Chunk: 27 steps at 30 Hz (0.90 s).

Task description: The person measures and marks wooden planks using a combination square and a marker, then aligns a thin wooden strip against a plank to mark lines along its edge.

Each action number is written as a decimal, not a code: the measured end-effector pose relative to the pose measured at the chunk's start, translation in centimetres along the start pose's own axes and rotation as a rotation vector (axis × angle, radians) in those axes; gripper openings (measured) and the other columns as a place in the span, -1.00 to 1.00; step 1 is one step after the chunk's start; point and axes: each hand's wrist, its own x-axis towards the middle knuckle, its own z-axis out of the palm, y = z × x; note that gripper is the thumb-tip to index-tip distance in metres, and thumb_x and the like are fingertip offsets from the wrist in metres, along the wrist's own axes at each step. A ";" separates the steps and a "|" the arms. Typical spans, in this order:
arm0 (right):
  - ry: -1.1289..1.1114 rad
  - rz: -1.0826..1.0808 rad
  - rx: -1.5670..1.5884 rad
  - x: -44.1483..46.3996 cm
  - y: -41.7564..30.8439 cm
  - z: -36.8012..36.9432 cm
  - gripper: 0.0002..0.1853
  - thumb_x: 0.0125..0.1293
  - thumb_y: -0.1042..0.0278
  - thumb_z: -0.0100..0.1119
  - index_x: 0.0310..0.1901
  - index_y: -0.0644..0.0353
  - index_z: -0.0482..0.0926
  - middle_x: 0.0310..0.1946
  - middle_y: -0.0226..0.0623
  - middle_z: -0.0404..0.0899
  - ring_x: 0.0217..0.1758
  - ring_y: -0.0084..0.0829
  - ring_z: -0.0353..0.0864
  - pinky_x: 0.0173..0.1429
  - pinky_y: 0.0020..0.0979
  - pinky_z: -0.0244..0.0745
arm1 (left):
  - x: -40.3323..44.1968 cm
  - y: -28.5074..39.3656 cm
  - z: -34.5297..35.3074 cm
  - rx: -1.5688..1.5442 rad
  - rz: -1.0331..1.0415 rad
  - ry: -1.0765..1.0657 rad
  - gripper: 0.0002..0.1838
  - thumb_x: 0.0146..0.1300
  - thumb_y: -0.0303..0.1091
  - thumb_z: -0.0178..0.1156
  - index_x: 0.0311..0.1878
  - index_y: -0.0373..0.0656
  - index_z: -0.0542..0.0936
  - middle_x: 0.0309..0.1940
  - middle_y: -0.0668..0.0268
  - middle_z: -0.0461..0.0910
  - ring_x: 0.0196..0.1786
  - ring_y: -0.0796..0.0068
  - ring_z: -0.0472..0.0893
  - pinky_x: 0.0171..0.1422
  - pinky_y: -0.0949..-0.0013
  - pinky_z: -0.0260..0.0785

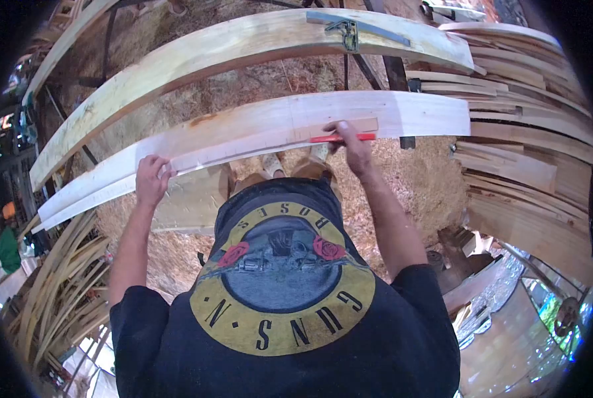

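Note:
A long pale plank (416, 113) lies across in front of me, with a thin straight wooden strip (243, 154) along its near edge. My left hand (154, 178) rests at the near edge of the plank, its fingers bent over the strip. My right hand (349, 147) holds a red pencil (364, 137) near the strip's right end, its fingers closed round it. What my left fingertips press on is partly hidden.
Beyond lies a thick curved beam (243, 43) with a blue metal square (376, 30) on it. Stacked boards (528, 132) stand at the right. Thin wood strips (58, 285) lie at the lower left, and sawdust (416, 179) covers the ground.

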 end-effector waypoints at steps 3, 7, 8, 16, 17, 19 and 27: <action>-0.038 -0.013 0.053 -0.3 0.3 3.3 -0.62 0.57 0.12 0.09 0.04 0.32 0.65 -0.26 -0.25 0.71 -0.18 -0.45 0.69 0.01 -0.35 0.61 | 0.0 0.0 -0.1 0.002 0.003 0.007 -0.61 0.04 -0.36 0.50 -0.03 -0.09 0.66 -0.01 0.14 0.58 0.10 0.03 0.55 0.21 0.10 0.43; -0.047 -0.098 0.022 -0.3 1.1 4.4 -0.70 0.46 0.22 0.25 -0.04 0.33 0.65 -0.28 -0.27 0.72 -0.16 -0.47 0.70 -0.01 -0.34 0.62 | 0.0 0.2 -0.3 -0.013 0.029 0.024 -0.63 0.04 -0.38 0.48 -0.05 -0.10 0.65 -0.04 0.13 0.57 0.07 0.03 0.54 0.20 0.08 0.42; -0.046 -0.124 -0.025 -0.3 1.2 4.4 -0.72 0.42 0.24 0.29 -0.05 0.32 0.65 -0.28 -0.27 0.72 -0.15 -0.46 0.70 -0.01 -0.35 0.63 | 0.1 0.2 -0.2 -0.019 0.026 0.020 -0.63 0.03 -0.38 0.48 -0.04 -0.10 0.65 -0.04 0.13 0.57 0.08 0.03 0.55 0.21 0.08 0.42; 0.086 -0.382 -0.477 -0.2 1.5 6.3 -0.81 0.24 0.33 0.30 -0.15 0.19 0.69 -0.38 -0.16 0.74 -0.28 -0.30 0.79 -0.15 -0.32 0.67 | 0.1 0.1 -0.2 -0.011 0.000 0.005 -0.61 0.02 -0.35 0.50 -0.04 -0.09 0.67 -0.01 0.15 0.58 0.10 0.04 0.55 0.23 0.10 0.41; 0.089 -0.434 -0.453 -0.2 1.6 6.4 -0.83 0.23 0.34 0.31 -0.18 0.18 0.70 -0.39 -0.16 0.74 -0.30 -0.29 0.80 -0.17 -0.30 0.68 | 0.1 0.3 -0.2 -0.012 -0.003 0.000 -0.61 0.02 -0.35 0.51 -0.04 -0.09 0.67 -0.01 0.15 0.58 0.10 0.04 0.55 0.23 0.10 0.41; 0.085 -0.408 -0.491 -0.5 1.4 6.4 -0.85 0.24 0.35 0.30 -0.20 0.18 0.70 -0.38 -0.16 0.75 -0.30 -0.29 0.81 -0.18 -0.30 0.69 | 0.1 0.2 -0.1 -0.009 -0.004 -0.003 -0.61 0.02 -0.35 0.51 -0.04 -0.10 0.67 0.00 0.14 0.58 0.10 0.04 0.55 0.24 0.10 0.42; 0.090 -0.453 -0.532 -0.6 1.8 6.5 -0.87 0.24 0.38 0.34 -0.20 0.18 0.71 -0.39 -0.16 0.75 -0.34 -0.31 0.81 -0.23 -0.34 0.68 | 0.0 0.2 -0.1 -0.011 -0.002 0.001 -0.60 0.02 -0.35 0.52 -0.03 -0.10 0.67 -0.01 0.15 0.58 0.09 0.05 0.54 0.21 0.09 0.43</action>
